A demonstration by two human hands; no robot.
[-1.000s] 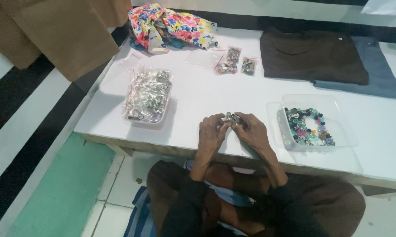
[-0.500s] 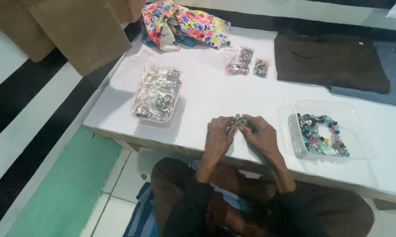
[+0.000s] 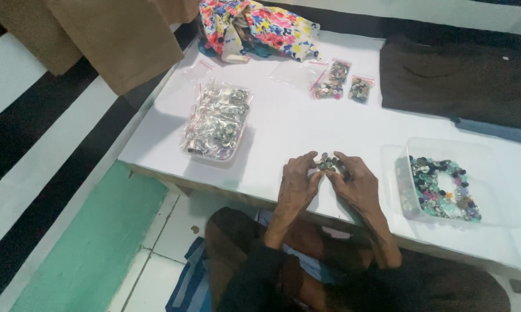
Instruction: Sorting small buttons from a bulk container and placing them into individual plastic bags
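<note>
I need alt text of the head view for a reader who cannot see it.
Left hand and right hand pinch a small cluster of dark buttons above a white table. A clear plastic tub of mixed buttons stands to the right.

bench (image 3: 306, 127): smooth white top, matt, with a raw wooden edge underneath
buttons (image 3: 327, 164) between both hands: small, dull metallic sheen
clear tub (image 3: 445, 151): thin see-through plastic, holding glossy mixed buttons
tray of packets (image 3: 217, 120): shiny crinkled plastic bags over grey metallic bits
floral cloth (image 3: 260, 26): soft printed fabric, crumpled
dark brown garment (image 3: 457, 78): matt woven cloth, folded flat
floor (image 3: 93, 254): glossy tiles
</note>
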